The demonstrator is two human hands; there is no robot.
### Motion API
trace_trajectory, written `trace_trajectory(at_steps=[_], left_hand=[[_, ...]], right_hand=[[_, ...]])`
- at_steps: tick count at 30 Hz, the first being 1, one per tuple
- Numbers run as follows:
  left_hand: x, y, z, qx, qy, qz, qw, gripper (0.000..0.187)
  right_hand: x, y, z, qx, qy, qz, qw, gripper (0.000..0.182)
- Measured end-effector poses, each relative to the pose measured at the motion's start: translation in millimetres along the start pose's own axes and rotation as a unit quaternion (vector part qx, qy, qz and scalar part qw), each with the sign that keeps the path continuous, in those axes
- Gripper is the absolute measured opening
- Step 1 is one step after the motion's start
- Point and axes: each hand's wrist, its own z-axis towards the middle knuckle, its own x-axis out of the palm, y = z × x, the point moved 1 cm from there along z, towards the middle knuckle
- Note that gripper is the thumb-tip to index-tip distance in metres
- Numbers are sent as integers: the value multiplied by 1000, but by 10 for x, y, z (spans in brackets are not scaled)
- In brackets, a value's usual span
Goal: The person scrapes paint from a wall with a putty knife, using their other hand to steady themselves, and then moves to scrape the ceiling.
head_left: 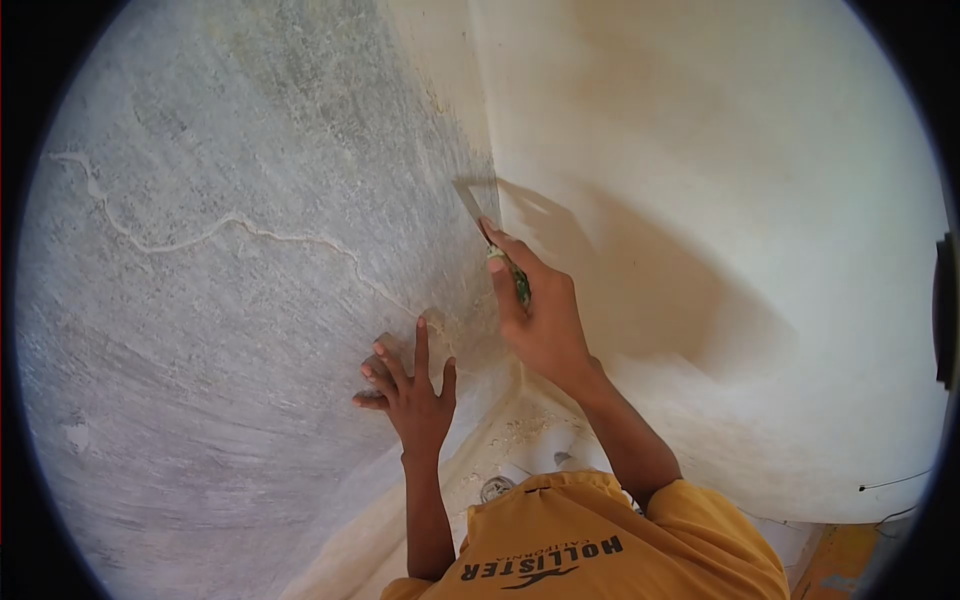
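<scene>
My right hand (545,310) is wrapped round the green patterned handle of a scraper (474,206). Its flat, light blade is at the grey wall (250,330) close to the corner, its broad edge pointing up and left. My left hand (410,385) rests on the same wall with its fingers spread and nothing in it. Its index fingertip lies near the lower end of a pale, winding crack line (235,218). The grey surface looks rough and streaked, while a cream strip shows higher up near the corner.
A smooth cream wall (700,150) meets the grey one at the corner and carries the shadow of my hand. Small crumbs (520,430) lie at the corner's foot. A round drain cover (496,489) is near my shirt. Thin wires (895,483) stick out at the lower right.
</scene>
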Motion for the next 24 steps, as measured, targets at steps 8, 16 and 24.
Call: trace_trajectory(at_steps=[8,16,24], left_hand=[[-25,3,-11,13,6,19,1000,70],[-30,-3,-39,7,9,0,1000,69],[-45,-4,-38,4,13,-5,1000,67]], right_hand=[[60,-110,10,-45,-41,-11,998,35],[79,-132,-9,-85,-56,-7,995,35],[-23,17,68,-18,-19,2,1000,36]])
